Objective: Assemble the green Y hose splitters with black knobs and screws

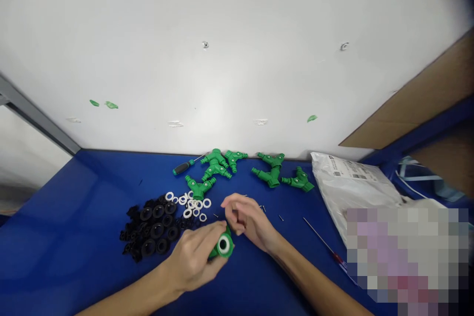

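Note:
My left hand (194,256) is closed around a green plastic fitting (223,245) whose round end shows a white ring, held just above the blue table (74,207). My right hand (246,218) hovers right beside it with its fingers pinched together; what they hold, if anything, is too small to make out. A pile of black round caps (153,227) lies left of my hands, and several white rings (190,203) lie just beyond it.
Several green Y-shaped fittings (217,168) (272,170) lie near the white wall, with a green-handled screwdriver (185,165) next to them. A thin red-handled tool (326,244) and a white plastic bag (351,182) lie to the right. Small pins are scattered near my right hand.

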`<state>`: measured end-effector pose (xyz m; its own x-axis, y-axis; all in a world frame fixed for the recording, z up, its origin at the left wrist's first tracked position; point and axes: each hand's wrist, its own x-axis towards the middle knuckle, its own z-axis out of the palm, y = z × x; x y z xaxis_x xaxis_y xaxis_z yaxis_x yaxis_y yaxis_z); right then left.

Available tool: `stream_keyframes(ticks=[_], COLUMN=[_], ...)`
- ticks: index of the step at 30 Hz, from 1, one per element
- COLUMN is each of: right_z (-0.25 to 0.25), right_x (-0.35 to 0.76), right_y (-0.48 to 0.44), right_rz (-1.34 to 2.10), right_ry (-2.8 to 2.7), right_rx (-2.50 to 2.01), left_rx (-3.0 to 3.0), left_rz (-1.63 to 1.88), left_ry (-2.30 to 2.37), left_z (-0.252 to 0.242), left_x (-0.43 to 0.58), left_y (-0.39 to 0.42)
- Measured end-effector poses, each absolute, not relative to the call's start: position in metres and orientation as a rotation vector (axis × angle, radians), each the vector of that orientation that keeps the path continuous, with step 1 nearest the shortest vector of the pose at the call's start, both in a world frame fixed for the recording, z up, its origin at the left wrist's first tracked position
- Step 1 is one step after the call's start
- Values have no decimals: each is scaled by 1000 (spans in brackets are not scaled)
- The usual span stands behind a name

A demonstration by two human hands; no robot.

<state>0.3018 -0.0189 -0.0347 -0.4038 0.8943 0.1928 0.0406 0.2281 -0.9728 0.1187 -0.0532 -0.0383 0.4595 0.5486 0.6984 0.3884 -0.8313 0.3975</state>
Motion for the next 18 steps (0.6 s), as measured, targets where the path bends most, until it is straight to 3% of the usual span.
stream_keyframes(ticks=[9,18], right_z=[-4,-10], right_x=[235,195], right_y=[29,44], right_rz=[815,736], right_ry=[-2359,-2711], right_rx=[-796,-736], left_rx=[2488,2469], left_rz=[1399,1399], left_ry=[747,775], left_z=[-42,-48], left_x=[131,127], left_y=[-69,-61])
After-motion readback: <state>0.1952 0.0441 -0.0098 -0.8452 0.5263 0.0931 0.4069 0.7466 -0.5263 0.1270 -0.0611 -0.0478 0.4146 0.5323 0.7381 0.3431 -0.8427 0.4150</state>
